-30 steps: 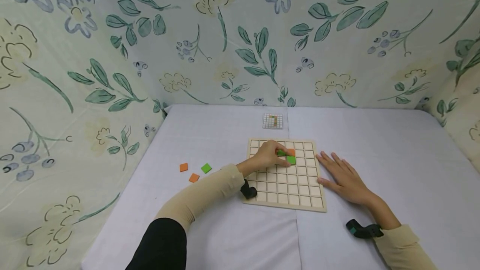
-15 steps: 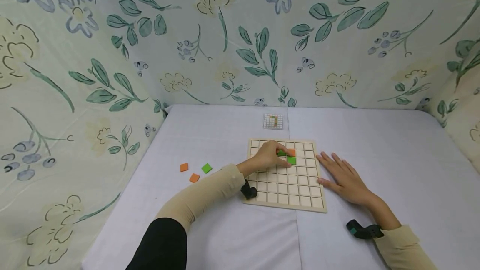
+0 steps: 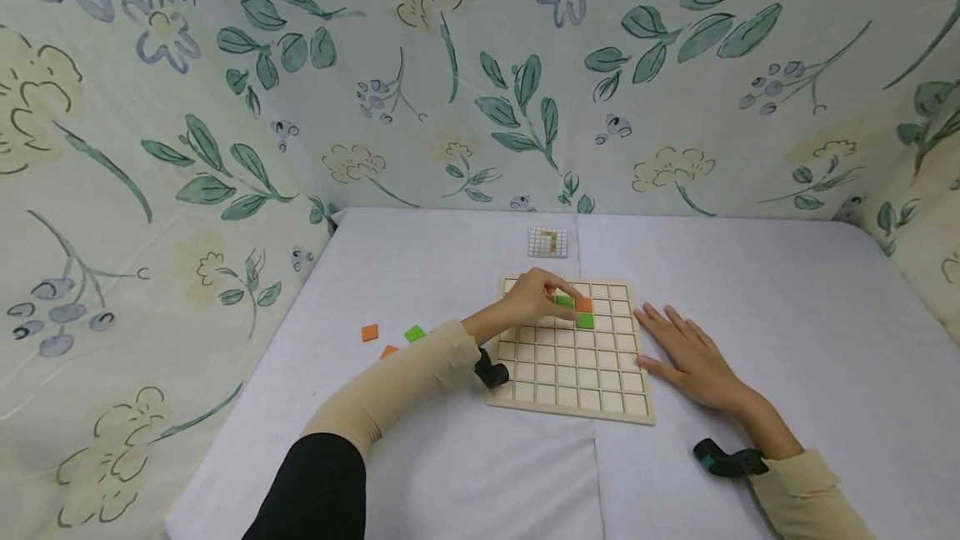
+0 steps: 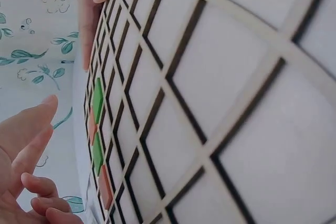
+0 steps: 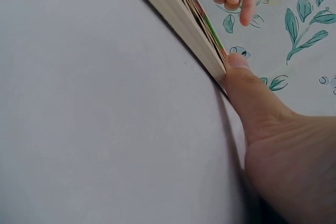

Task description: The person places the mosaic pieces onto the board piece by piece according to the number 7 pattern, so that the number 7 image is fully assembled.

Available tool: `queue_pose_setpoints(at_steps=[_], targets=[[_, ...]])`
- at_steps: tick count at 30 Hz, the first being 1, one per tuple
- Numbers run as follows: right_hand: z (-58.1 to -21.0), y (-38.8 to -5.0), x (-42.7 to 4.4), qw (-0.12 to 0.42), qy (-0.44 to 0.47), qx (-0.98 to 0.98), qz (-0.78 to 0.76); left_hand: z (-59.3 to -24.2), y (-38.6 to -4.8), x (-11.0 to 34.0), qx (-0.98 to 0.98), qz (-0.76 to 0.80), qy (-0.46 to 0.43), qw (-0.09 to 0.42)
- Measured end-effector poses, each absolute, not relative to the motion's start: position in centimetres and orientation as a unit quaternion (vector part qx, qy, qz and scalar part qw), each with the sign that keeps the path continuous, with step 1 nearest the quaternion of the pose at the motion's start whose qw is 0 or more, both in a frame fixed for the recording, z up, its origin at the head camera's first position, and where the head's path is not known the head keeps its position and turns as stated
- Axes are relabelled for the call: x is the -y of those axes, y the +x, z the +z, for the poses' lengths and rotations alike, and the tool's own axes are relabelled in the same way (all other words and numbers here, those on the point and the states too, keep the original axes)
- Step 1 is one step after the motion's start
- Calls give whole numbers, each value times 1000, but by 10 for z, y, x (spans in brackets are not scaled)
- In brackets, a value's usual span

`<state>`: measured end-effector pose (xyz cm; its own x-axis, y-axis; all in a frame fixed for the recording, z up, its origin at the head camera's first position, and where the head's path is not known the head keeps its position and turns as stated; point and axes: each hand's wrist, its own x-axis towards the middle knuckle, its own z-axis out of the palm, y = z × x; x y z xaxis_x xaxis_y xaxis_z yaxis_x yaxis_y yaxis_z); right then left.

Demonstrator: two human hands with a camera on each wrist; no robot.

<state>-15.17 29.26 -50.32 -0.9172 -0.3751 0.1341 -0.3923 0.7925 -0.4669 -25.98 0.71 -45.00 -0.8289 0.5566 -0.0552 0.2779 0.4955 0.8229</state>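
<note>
A pale wooden grid board [image 3: 567, 375] lies on the table. Set in its cells are green tiles [image 3: 585, 321] and an orange tile [image 3: 583, 305]; the left wrist view shows a second orange tile [image 4: 105, 187], covered by the hand in the head view. My left hand [image 3: 534, 297] hovers just over these tiles, thumb and forefinger apart, and the left wrist view shows nothing held. My right hand [image 3: 693, 365] lies on the table with straight fingers, its fingertips at the board's right edge. In the right wrist view its thumb [image 5: 244, 85] touches that edge.
Left of the board lie loose tiles: an orange one [image 3: 370, 332], a green one [image 3: 415, 333] and another orange one [image 3: 388, 352], partly behind the left sleeve. Behind the board lies a small grid card [image 3: 547, 242]. A floral cloth [image 3: 450, 107] hangs at the back.
My left hand has lifted and drawn slightly back to the left from the tiles, showing more of the green one. The right hand has stayed in place.
</note>
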Motion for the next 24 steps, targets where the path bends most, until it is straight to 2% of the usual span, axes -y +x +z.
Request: queue_pose_setpoints(at_steps=[13,24], targets=[[-503,-153,-292,20,202,947,248,-416,-261,44,-842,461,238,148],[-507,-154,-293,17,200,948,247,-405,-251,103,-846,474,207,130]])
